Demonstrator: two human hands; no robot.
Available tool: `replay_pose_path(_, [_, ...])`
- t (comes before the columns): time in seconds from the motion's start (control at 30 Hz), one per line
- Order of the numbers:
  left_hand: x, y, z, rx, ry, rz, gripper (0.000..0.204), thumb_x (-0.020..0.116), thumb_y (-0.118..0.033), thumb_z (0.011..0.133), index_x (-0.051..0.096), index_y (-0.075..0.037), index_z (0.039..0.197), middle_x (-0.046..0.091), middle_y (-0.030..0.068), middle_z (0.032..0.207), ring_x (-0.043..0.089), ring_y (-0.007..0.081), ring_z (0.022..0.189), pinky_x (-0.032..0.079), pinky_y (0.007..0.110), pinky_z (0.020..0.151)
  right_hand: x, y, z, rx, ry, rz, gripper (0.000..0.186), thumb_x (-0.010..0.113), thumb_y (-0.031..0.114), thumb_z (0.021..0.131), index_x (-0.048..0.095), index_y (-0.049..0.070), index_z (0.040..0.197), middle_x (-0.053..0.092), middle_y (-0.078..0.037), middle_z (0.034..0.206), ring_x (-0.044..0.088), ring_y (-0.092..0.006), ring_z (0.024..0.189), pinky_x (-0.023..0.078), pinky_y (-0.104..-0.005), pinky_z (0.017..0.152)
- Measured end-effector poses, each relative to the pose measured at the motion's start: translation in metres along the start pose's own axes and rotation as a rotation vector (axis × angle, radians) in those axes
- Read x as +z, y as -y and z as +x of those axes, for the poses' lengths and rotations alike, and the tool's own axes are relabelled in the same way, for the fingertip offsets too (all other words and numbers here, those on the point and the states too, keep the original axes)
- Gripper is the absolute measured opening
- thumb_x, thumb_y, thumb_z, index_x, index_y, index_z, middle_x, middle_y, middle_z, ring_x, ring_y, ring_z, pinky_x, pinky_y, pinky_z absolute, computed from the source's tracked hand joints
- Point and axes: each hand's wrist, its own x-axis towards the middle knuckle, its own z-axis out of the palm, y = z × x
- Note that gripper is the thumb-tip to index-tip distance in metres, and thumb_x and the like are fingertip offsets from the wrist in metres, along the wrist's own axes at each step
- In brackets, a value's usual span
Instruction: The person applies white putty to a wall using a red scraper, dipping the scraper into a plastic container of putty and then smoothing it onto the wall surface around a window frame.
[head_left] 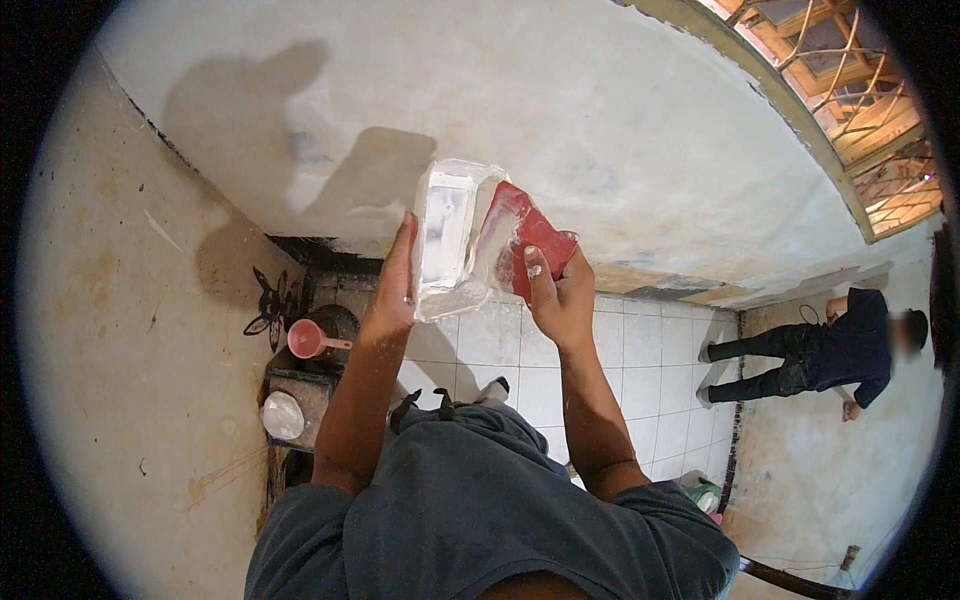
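Note:
My left hand (393,290) grips the side of a clear plastic tub (462,300), its thumb along the left wall. White paste (447,232) coats the inside of the tub. In my right hand (562,298) is a red flat scraper (535,222), pinched with the thumb on top. Whitish paste smears the scraper's left part, which is at the tub's right side; whether they touch I cannot tell. White specks mark my right thumb. Both hands are raised in front of the patchy pale wall (560,120).
At left, a pink dipper (306,339) and a white round object (283,415) rest by a dark stand (300,383). Another person (840,345) stands at the right wall. A window frame (800,110) is at upper right, above white floor tiles (640,340).

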Motion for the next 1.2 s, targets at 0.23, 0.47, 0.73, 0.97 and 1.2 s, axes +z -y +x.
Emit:
replay_pose_path(0.23, [0.014,-0.004,-0.001,0.029,-0.013,-0.031,0.052,0.036,-0.048,0.101,0.051,-0.008,0.13,0.061,0.0082,0.117,0.062,0.0192,0.103,0.051,0.035,0.09,0.002,-0.024,-0.006,0.075,0.023,0.109,0.023,0.056,0.022,0.094,0.06,0.0,0.098,0.063,-0.005,0.076,0.057,-0.0126,0.066,0.046,-0.0284,0.061])
replay_pose_path(0.47, [0.017,0.006,-0.004,0.087,-0.009,0.042,0.057,0.039,-0.05,0.099,0.047,-0.005,0.134,0.061,0.0118,0.12,0.063,0.0222,0.105,0.051,0.037,0.092,0.02,-0.014,-0.028,0.248,-0.064,0.434,0.014,0.055,0.017,0.096,0.059,0.003,0.097,0.058,0.0,0.072,0.047,-0.0041,0.056,0.037,-0.0215,0.047])
replay_pose_path(0.73, [0.005,0.011,-0.002,-0.039,-0.087,0.032,0.056,0.039,-0.047,0.1,0.048,-0.003,0.133,0.06,0.012,0.122,0.062,0.0212,0.106,0.049,0.034,0.091,0.005,-0.029,-0.016,-0.046,-0.062,0.128,0.015,0.058,0.017,0.095,0.058,0.002,0.099,0.058,0.0,0.075,0.048,-0.0053,0.057,0.038,-0.0228,0.048])
replay_pose_path(0.97, [0.006,0.021,0.0,0.0,-0.099,0.066,0.057,0.041,-0.048,0.099,0.049,-0.002,0.131,0.062,0.0129,0.118,0.062,0.021,0.105,0.05,0.034,0.09,0.012,-0.019,-0.025,0.249,-0.055,0.321,0.014,0.057,0.016,0.095,0.059,0.003,0.097,0.057,0.0,0.069,0.045,-0.0049,0.05,0.035,-0.0226,0.042])
replay_pose_path(1.2, [0.004,0.025,0.002,-0.005,-0.106,0.023,0.057,0.042,-0.049,0.098,0.049,-0.002,0.13,0.062,0.0136,0.116,0.063,0.0227,0.103,0.052,0.036,0.089,0.013,-0.017,-0.03,0.352,-0.04,0.426,0.015,0.057,0.017,0.095,0.057,0.003,0.097,0.057,0.0,0.072,0.049,-0.0052,0.054,0.039,-0.023,0.045])
